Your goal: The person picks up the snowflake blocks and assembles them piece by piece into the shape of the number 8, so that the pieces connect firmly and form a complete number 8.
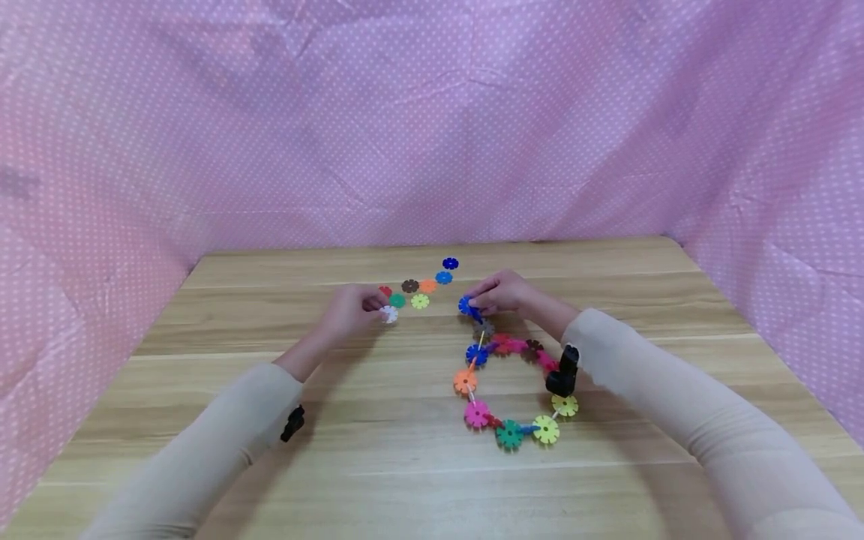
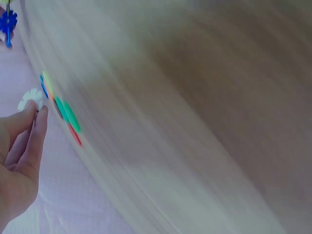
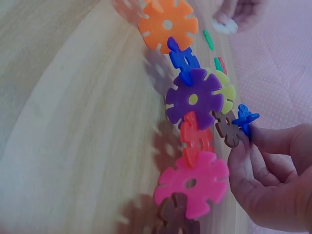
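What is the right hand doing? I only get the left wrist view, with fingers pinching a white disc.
Observer: The right hand pinches a blue disc at the top end of a chain of joined discs.
Operator: How does that chain lie?
Observer: In the head view it seems to form a ring on the table, with a short tail running up to the blue disc; the wrist camera hides one bit of it.
Operator: Where are the loose discs?
Observer: They lie flat between the hands. The left hand holds its white disc at their near end, and a dark blue one lies farthest away.
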Tool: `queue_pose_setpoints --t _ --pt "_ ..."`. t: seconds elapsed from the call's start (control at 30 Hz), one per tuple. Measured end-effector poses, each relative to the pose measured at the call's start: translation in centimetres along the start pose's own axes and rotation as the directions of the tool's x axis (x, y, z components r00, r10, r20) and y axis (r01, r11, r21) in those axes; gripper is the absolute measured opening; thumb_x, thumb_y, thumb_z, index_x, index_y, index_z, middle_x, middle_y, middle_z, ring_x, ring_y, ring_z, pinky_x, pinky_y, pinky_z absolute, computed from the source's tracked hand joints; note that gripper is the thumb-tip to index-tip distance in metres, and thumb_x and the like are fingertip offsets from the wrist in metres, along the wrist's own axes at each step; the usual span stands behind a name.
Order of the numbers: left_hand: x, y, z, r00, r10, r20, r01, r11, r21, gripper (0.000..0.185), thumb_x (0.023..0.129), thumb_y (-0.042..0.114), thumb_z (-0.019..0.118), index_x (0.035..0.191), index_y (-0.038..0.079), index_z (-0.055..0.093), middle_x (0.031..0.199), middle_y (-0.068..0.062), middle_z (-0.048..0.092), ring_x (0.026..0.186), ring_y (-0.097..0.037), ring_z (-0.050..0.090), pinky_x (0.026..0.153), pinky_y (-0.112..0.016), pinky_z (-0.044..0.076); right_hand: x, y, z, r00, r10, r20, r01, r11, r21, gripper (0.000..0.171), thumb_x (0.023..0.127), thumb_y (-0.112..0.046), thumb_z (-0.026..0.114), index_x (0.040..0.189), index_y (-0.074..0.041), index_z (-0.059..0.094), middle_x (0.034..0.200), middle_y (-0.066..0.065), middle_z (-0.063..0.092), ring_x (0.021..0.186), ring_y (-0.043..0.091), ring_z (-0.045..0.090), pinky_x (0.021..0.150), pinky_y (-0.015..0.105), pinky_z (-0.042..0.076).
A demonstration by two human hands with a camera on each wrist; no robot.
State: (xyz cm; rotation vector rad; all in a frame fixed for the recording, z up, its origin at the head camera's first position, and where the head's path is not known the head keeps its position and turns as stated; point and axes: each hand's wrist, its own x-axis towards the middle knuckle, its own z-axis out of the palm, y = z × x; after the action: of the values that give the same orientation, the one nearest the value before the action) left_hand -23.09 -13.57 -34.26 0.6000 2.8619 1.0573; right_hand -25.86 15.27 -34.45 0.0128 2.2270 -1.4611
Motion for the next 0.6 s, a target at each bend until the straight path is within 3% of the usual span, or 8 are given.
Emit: queue_pose_setpoints --t 0.13,0.33,0.6 --pt "1.4 1.6 1.7 1.000 0.017 -0.024 -0.017 1.000 -0.024 0.011 0.083 0.001 0.071 0.093 -0.001 0.071 0.091 -0.016 0.073 0.083 -0.023 0.068 0.075 -0.031 0.060 -0.2 -0.1 0.0 1.000 -0.006 0.008 0.006 1.000 -0.013 0.033 0.089 -0.003 0.065 0.121 0.005 0.062 0.130 0.020 0.060 0.070 0.003 0.066 0.079 0.025 0.059" --pt "3.3 3.6 3.9 1.000 0.021 0.004 -0.020 0.999 -0.046 0.009 0.087 0.003 0.068 0.096 0.002 0.072 0.095 -0.013 0.073 0.087 -0.021 0.066 0.079 -0.032 0.058 -0.4 -0.2 0.0 1.000 -0.001 0.013 0.001 1.000 -0.027 0.033 0.090 -0.003 0.064 0.122 0.003 0.062 0.129 0.020 0.062 0.073 0.004 0.066 0.084 0.029 0.059" --pt "4.5 5.0 5.8 0.999 0.034 0.002 -0.034 0.999 -0.036 0.008 0.088 0.006 0.068 0.094 0.005 0.073 0.092 -0.009 0.074 0.082 -0.018 0.066 0.077 -0.029 0.059 -0.4 0.0 0.0 1.000 -0.001 0.007 0.001 1.000 0.019 0.032 0.088 0.000 0.065 0.120 0.006 0.063 0.117 0.018 0.069 0.070 0.004 0.067 0.086 0.033 0.059"
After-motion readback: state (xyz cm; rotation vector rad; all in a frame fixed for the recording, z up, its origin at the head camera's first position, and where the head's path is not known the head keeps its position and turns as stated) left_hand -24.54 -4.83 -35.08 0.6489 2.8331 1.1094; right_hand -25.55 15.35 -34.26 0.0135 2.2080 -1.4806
